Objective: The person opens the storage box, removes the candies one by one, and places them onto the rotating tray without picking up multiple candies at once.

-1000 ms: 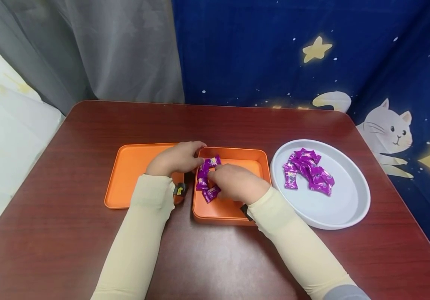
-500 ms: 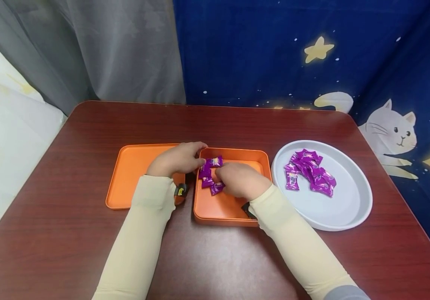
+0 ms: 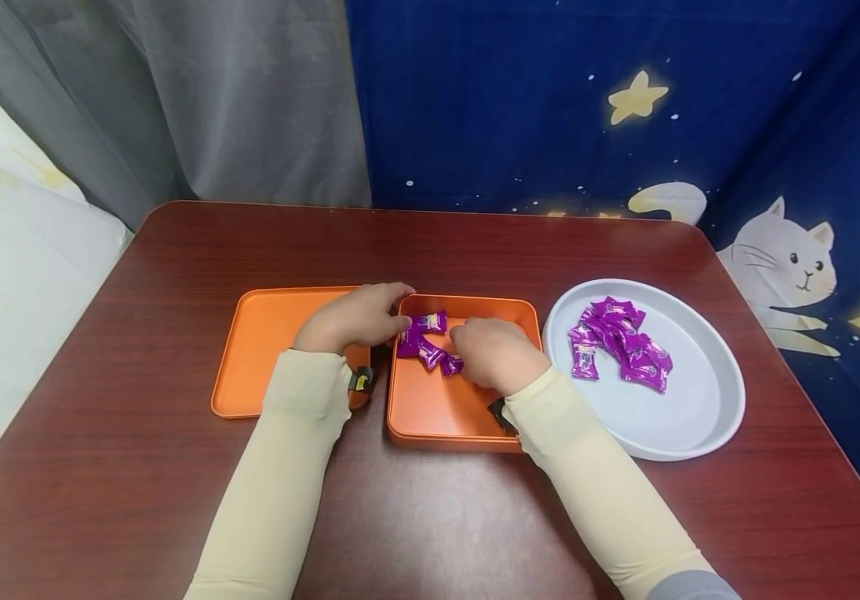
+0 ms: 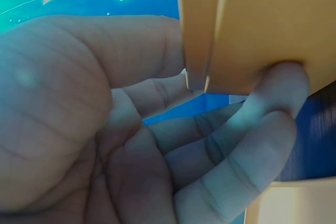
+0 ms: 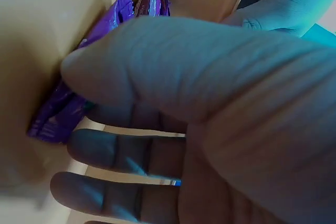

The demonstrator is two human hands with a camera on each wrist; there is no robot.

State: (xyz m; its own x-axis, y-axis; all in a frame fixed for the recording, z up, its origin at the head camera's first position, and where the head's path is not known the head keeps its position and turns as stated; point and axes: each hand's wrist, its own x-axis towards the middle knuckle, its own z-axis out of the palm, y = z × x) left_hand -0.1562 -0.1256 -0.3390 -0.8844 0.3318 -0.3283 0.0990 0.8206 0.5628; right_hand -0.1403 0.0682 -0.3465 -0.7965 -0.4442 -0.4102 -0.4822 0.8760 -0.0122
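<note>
An orange box (image 3: 437, 408) stands open-topped in the middle of the table, with several purple wrapped candies (image 3: 431, 354) in its back left corner. My left hand (image 3: 358, 317) grips the box's left wall, thumb over the rim; in the left wrist view its fingers (image 4: 236, 182) curl against the outside. Inside the box, my right hand (image 3: 501, 354) pinches one purple candy (image 3: 452, 364) at the right of the group. The right wrist view has that candy (image 5: 55, 121) between thumb and index finger, partly hidden by the thumb.
At the right, a round white tray (image 3: 692, 408) bears a heap of purple candies (image 3: 621, 342); its left edge comes close to the box. An orange lid (image 3: 250, 358) lies left of the box, partly under the left arm. Curtains hang behind the table.
My right hand has shifted a little right inside the box, and the candy at its fingers has moved back and right. Neighbouring candies have shifted slightly. The left hand stays on the box wall.
</note>
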